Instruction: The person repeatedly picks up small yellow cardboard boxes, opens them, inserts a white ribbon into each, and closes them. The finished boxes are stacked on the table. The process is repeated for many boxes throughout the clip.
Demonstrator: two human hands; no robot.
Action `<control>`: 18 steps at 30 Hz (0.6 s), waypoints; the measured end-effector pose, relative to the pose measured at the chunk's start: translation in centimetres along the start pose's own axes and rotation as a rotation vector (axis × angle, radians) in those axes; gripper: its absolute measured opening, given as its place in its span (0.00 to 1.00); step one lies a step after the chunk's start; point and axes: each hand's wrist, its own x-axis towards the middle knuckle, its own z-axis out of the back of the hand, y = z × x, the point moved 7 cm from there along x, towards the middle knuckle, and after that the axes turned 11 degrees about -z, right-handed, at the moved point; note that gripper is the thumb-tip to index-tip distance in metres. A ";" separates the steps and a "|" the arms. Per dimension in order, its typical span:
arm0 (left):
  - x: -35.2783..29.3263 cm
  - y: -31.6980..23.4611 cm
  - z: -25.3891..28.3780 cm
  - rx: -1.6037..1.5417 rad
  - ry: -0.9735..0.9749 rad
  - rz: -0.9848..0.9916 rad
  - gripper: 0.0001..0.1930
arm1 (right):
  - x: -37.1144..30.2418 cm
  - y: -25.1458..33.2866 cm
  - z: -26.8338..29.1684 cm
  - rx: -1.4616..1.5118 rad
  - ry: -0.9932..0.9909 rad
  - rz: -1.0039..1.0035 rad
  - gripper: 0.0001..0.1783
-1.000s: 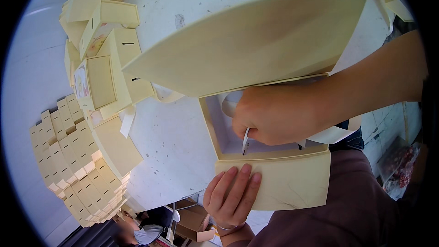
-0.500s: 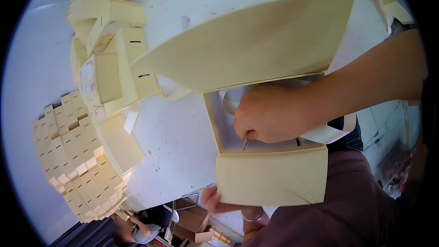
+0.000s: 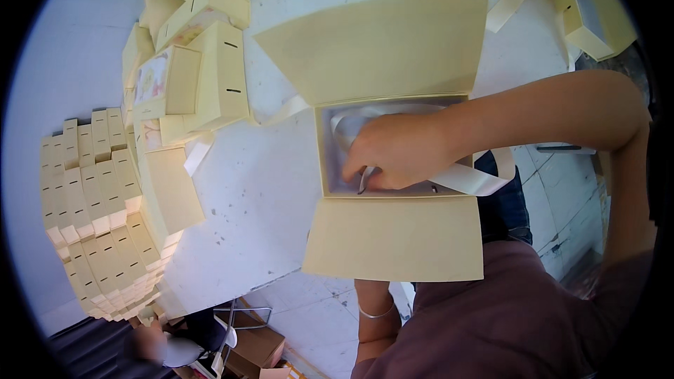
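Note:
A cream box (image 3: 320, 161) stands open with its large lid panel (image 3: 386, 49) folded back and its front flap (image 3: 397, 238) laid toward me. My right hand (image 3: 400, 151) reaches into it from the right. Its fingers are pinched by a slot in the near inner wall, on what looks like a pale satin ribbon (image 3: 484, 181). That ribbon loops inside and also hangs over the box's right end. My left forearm (image 3: 375, 302), with a bracelet at the wrist, rises under the front flap. The flap hides the left hand and its fingers.
Stacked slotted boxes (image 3: 95, 196) fill the left side. More cream boxes (image 3: 217, 77) with ribbons lie at the table's far left, and another open box (image 3: 586, 17) is at far right. Beyond the table's near edge, a blurred person (image 3: 151, 344) is beside a cardboard carton (image 3: 256, 347).
The box has come round squarer to me and nearer the view's middle, its lid leaning further back. My left fingers, seen before at the flap's edge, have gone behind it. My right hand stays inside.

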 end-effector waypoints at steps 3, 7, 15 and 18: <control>-1.8 1.7 1.7 0.066 -0.035 0.038 0.11 | -1.7 -0.6 1.3 -0.207 -0.079 0.055 0.13; -9.4 6.9 6.8 0.167 -0.112 0.332 0.09 | -3.4 1.0 3.1 -0.975 -0.274 0.211 0.16; -20.1 9.9 7.8 0.042 -0.049 0.675 0.08 | -4.8 2.6 1.8 -1.031 0.160 0.284 0.05; -18.4 8.8 8.0 0.056 -0.203 0.611 0.14 | -4.9 0.1 1.5 -0.633 0.463 0.042 0.06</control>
